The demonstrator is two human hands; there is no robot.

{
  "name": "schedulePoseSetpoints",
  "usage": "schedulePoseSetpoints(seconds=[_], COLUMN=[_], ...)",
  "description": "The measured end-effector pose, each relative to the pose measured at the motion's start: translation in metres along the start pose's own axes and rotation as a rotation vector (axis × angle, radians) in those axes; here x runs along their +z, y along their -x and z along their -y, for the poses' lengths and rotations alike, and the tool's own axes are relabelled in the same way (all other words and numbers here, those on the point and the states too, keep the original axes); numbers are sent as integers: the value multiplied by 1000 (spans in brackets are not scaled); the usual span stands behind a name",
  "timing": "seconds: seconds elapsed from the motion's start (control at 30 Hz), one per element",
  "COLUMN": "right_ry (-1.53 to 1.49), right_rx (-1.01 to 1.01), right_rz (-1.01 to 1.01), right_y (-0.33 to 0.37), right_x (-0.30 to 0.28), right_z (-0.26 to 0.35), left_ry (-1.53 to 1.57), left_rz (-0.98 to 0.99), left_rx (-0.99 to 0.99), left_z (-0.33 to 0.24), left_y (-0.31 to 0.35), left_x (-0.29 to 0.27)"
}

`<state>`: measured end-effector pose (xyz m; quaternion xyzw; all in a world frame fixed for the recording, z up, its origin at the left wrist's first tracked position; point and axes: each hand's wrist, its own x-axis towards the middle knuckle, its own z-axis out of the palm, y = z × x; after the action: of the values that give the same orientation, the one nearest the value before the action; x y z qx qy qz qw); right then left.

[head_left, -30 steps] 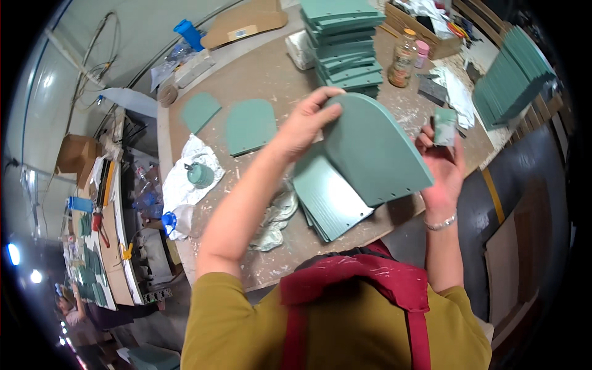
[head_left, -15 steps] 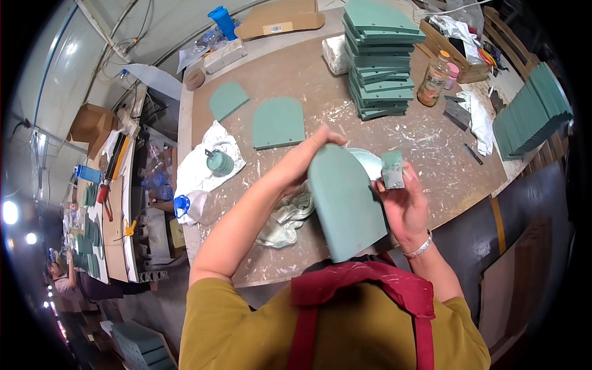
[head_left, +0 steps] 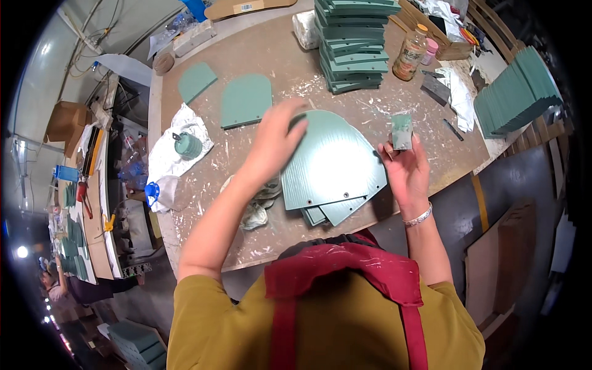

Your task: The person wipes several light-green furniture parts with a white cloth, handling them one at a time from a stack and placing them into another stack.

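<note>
A glossy green panel (head_left: 330, 163) with one rounded end and small holes along its straight edge lies flat before me. Other panels (head_left: 345, 211) stick out unevenly under it. At its upper left edge is my left hand (head_left: 280, 139), fingers stretched and thumb apart, gripping nothing; whether it touches the panel I cannot tell. To the right of the pile, my right hand (head_left: 408, 172) holds a small rectangular block (head_left: 402, 131) upright, green and grey with pale smears. Two more green panels, one rounded (head_left: 246, 98) and one smaller (head_left: 197, 81), lie farther left.
A tall stack of green panels (head_left: 353, 49) stands at the back, beside a glass bottle (head_left: 410, 54). More panels (head_left: 515, 92) lean in a row at right. A green jar (head_left: 187, 146) sits on white cloth (head_left: 161, 145) at left, near a blue-capped bottle (head_left: 163, 192).
The panel that my left hand held tilted up now lies flat on the pile. My left hand has let go and moved left; my right hand still holds the block.
</note>
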<state>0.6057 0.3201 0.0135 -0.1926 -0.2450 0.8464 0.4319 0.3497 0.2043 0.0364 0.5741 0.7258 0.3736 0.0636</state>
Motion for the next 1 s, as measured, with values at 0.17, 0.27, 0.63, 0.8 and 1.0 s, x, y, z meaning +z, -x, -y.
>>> schedulePoseSetpoints(seconds=[0.17, 0.27, 0.63, 0.8, 1.0], right_ry=[-115, -90, 715, 1394, 1377], right_rx=[116, 165, 126, -132, -30], right_rz=[34, 53, 616, 1564, 2092], right_y=[-12, -15, -56, -71, -47], right_x=[-12, -9, 47, 120, 156], right_z=[12, 11, 25, 3, -44], left_ry=[-204, -327, -453, -508, -165], left_rz=[230, 283, 222, 180, -23], left_rx=[242, 234, 29, -10, -101], left_z=[-74, -89, -121, -128, -121], left_y=[69, 82, 98, 100, 106], left_x=[25, 38, 72, 76, 89])
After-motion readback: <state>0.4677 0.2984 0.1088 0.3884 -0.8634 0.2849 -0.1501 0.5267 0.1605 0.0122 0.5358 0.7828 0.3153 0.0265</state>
